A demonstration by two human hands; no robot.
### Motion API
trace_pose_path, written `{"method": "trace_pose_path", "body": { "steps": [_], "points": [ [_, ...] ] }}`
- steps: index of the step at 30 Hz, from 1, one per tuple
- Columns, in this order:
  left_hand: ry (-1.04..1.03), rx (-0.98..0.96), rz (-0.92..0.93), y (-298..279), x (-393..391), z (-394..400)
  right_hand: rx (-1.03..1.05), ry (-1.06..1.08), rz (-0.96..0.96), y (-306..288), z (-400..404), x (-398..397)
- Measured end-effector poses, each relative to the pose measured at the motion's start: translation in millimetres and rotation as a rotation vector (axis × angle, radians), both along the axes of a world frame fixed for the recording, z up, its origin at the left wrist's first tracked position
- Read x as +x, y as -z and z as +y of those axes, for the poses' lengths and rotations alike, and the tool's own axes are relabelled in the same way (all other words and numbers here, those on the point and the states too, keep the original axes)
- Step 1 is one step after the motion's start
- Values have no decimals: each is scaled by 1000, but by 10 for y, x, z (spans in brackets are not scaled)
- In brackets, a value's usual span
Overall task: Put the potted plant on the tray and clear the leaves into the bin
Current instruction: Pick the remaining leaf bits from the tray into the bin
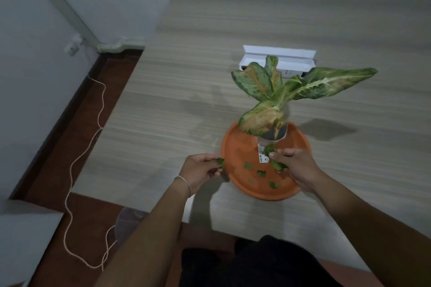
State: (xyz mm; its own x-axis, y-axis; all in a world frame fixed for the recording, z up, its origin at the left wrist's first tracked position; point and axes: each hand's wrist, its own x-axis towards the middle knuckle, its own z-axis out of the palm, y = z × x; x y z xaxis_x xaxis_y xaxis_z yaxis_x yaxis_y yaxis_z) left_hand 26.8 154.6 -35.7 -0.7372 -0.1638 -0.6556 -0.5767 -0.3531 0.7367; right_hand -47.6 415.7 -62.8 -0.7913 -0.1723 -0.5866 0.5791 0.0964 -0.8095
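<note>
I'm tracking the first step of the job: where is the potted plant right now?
In the head view, the potted plant stands on the far part of the orange tray, right of centre, in front of the white box.

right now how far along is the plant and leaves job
Done: the potted plant stands on the orange tray. In hand: the left hand pinches a leaf scrap at the tray's rim, and the right hand grips more near the pot. Left: several loose leaf pieces lie on the tray. What may be the bin sits below the table edge; no leaves visibly in it.

bin (130, 223) half hidden by arm, blurred
</note>
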Motion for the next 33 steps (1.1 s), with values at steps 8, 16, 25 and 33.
{"method": "trace_pose_path", "body": {
  "steps": [8,16,25,33],
  "points": [
    [-290,-21,-23,77,930,-1046,17,-266,24,-208,-1329,454],
    [-715,50,-71,276,2503,-2332,-43,-632,27,-215,-3306,1333],
    [-906,73,-150,619,3720,-3191,-55,-779,-118,313,-4676,2422],
    [-703,-66,-293,1737,3659,-3456,304,-847,-41,1607,-5046,2723]
  ]
}}
